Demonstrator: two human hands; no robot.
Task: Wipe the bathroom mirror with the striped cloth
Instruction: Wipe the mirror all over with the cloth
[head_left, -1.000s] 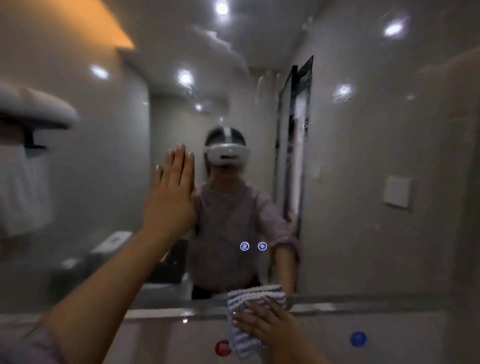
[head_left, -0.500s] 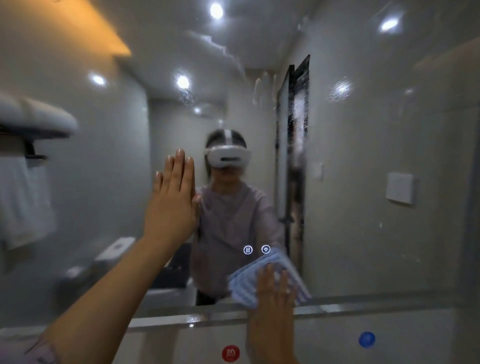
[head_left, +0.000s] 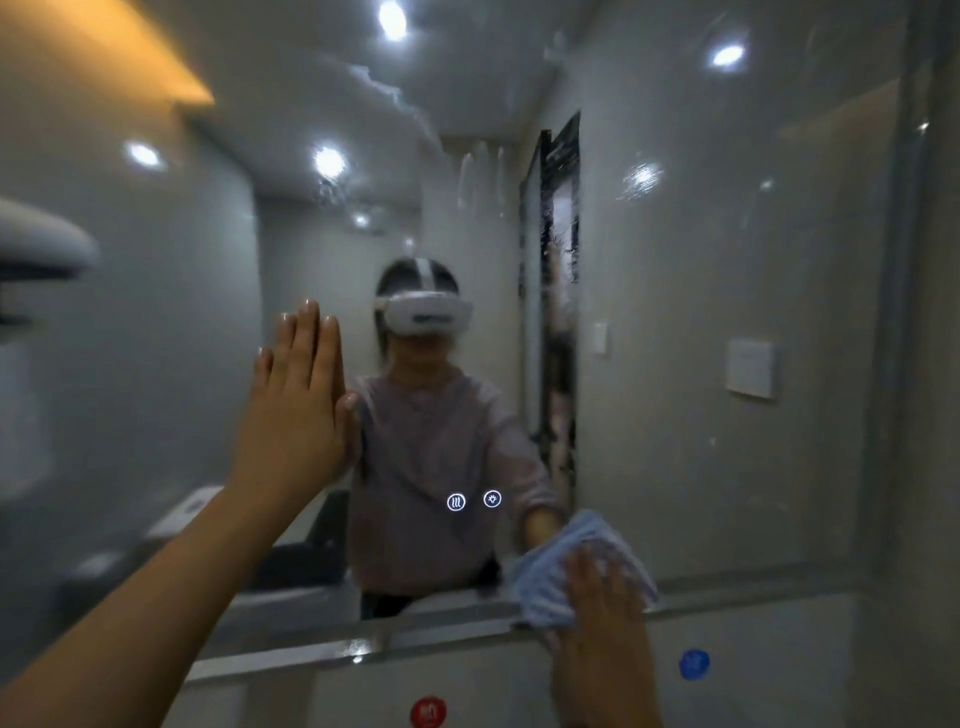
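Red sticker (head_left: 427, 712) and blue sticker (head_left: 694, 664), well apart.

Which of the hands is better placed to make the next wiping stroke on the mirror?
The right hand: it presses the striped cloth against the lower part of the mirror. The left hand lies flat on the mirror higher up, with no cloth under it.

On the mirror (head_left: 727, 467): striped cloth (head_left: 540, 582) at its lower edge, left hand (head_left: 296, 415) flat, 2 lit icons (head_left: 456, 502).
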